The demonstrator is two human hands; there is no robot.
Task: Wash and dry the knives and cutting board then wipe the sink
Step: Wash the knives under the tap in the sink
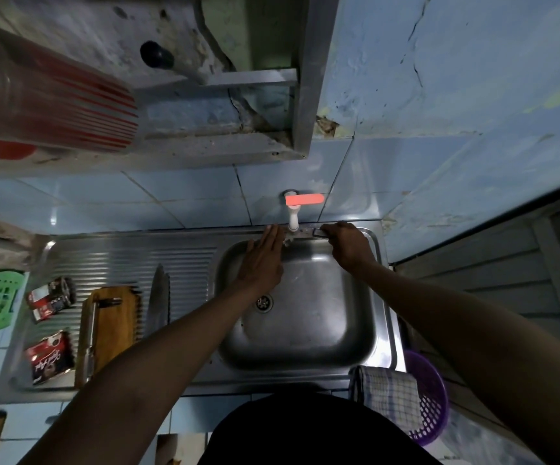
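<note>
Rinsing a knife (305, 232) under the tap (293, 219) at the back of the sink (377, 250).

Right hand (347, 245) curls round the handle at the sink's back rim, blade lying flat toward the spout; left hand (265, 255) is flat, fingers straight and together, tips at the blade near the spout. I judge the blade stiff, thin and slick when wet, so the handle is the place to grip, with fingers stroking the flat, never along the edge. A second, bigger knife (159, 297) lies on the ribbed drainer, just beside the wooden board (112, 327), which has another utensil lying along it. That board looks heavier and rigid; it probably wants both hands at its long edges. A checked cloth (385, 394) hangs over the sink's near right corner, handy for drying.
</note>
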